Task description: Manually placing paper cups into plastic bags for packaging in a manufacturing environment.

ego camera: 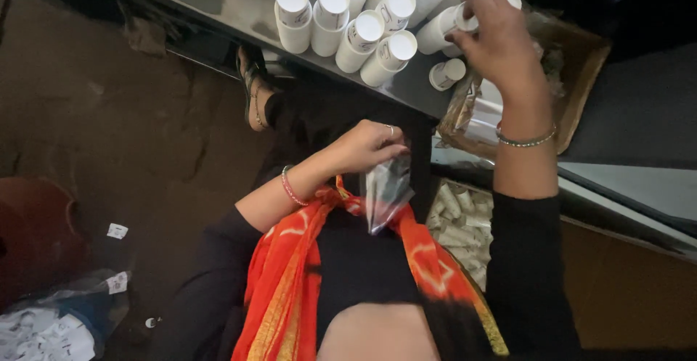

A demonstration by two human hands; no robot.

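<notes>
Pinched tight in my left hand (367, 145) is a small clear plastic bag (385, 198); that grip is clenched on the bag's top edge, w/ the bag hanging down in front of my chest, over my orange scarf (287, 274). Ring on one finger, pink-red bangle (290, 185) at that wrist. My right hand (497, 42) is up at the tabletop (239, 2), fingers wrapped round one white paper cup (443, 31) lying on its side at the right end of the bunch, so that grip is grasping the cup. Green beaded bracelet (526, 140) on the right wrist, black sleeve below it.

Rest of the white cups (348, 16) lie packed together on the dark grey tabletop, rims toward me, approx. two rows, touching each other. One shorter cup (446, 73) sits apart, near the tabletop edge, just under my right hand. Behind/right of my hand is a brown cardboard box (581, 71) w/ crinkly clear wrap (465, 107) in it; can't tell what else it holds.

Below the tabletop, betw. my arms, a pile of more white cups (461, 227) lies lower down. My foot in a sandal (254, 85) shows on the brown floor (109, 114) under the tabletop edge. Bottom left: crumpled white papers & plastic (51, 332), next to a dark red rounded thing (33, 230), blurred.
</notes>
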